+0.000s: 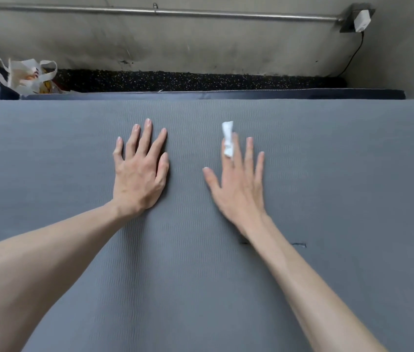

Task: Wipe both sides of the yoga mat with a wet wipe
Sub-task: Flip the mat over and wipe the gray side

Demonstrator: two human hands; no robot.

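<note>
A grey ribbed yoga mat (201,275) lies spread flat and fills most of the view. My left hand (140,174) presses flat on it with fingers straight and spread. To its right, my right hand (239,184) also lies flat on the mat with straight fingers. A small crumpled white wet wipe (227,139) sits over the index finger, beside the middle finger, and its end sticks out past the fingertips. A small dark nick (300,245) marks the mat near my right forearm.
Beyond the mat's far edge lie a dark blue pad (226,94) and a black speckled floor strip (201,81) against a grey wall. A white plastic bag (27,76) stands at the far left. A white charger (361,20) hangs on the wall, top right.
</note>
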